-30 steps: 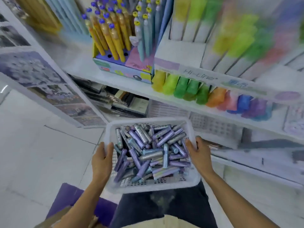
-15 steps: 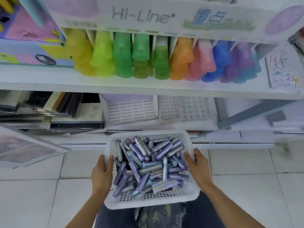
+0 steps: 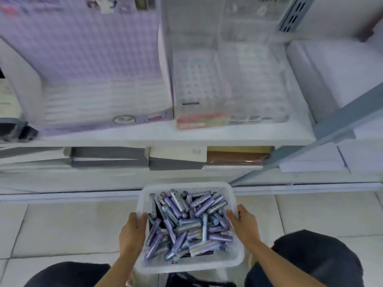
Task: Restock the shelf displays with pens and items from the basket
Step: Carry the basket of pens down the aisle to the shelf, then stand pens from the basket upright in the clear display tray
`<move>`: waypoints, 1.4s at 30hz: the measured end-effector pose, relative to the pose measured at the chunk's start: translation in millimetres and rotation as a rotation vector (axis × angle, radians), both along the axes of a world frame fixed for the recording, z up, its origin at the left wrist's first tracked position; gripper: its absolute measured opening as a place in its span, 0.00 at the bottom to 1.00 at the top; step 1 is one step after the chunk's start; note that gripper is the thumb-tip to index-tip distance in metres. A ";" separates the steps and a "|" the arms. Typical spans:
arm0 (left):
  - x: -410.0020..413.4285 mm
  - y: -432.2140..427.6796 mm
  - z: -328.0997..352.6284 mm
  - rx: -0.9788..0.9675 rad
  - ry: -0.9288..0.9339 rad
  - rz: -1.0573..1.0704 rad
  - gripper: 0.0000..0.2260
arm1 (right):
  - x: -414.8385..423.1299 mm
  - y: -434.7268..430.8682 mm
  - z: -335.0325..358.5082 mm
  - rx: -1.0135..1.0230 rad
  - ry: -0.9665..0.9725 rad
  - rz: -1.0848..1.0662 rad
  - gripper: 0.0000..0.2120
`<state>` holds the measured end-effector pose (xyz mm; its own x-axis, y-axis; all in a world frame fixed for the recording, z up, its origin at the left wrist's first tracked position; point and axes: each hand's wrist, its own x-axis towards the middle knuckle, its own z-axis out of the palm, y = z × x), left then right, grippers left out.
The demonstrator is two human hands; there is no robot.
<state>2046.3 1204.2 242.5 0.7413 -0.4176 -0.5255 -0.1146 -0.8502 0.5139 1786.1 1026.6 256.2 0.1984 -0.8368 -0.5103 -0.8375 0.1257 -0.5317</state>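
Tile floor [image 3: 62, 228]; shelf [image 3: 145, 134] at 12 o'clock, purple box [image 3: 93, 59] at 10. Our left hand [image 3: 132, 233], right hand [image 3: 244, 224] grasp basket [image 3: 186, 267] of pens [image 3: 186, 224].

Whole view dropped way down: the highlighter rack and pen stand from up top are out of sight, and a lower shelf [image 3: 165, 134] with a purple checked box [image 3: 93, 59] and clear boxes [image 3: 238, 79] fills the frame now. The basket [image 3: 186, 186] is down low over the floor tiles [image 3: 62, 224], with dark knees [image 3: 317, 257] now showing on either side.
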 end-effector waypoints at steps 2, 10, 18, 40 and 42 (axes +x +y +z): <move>-2.1 -1.6 -38.6 0.055 0.023 -0.006 0.13 | -3.0 -0.2 -39.2 0.011 0.018 0.027 0.15; -14.7 -12.0 -149.3 0.130 0.053 -0.006 0.11 | -12.3 -6.9 -161.7 0.118 0.153 0.067 0.13; -18.2 -17.5 -201.0 0.139 0.034 -0.053 0.09 | -14.1 -14.6 -212.9 0.085 0.182 0.033 0.12; -94.3 -48.8 -193.0 0.062 -0.169 -0.839 0.11 | 32.6 22.9 -219.4 -0.112 0.058 0.597 0.21; -94.9 -50.2 -194.3 0.064 -0.174 -0.841 0.12 | 32.4 23.6 -218.8 -0.068 -0.002 0.552 0.19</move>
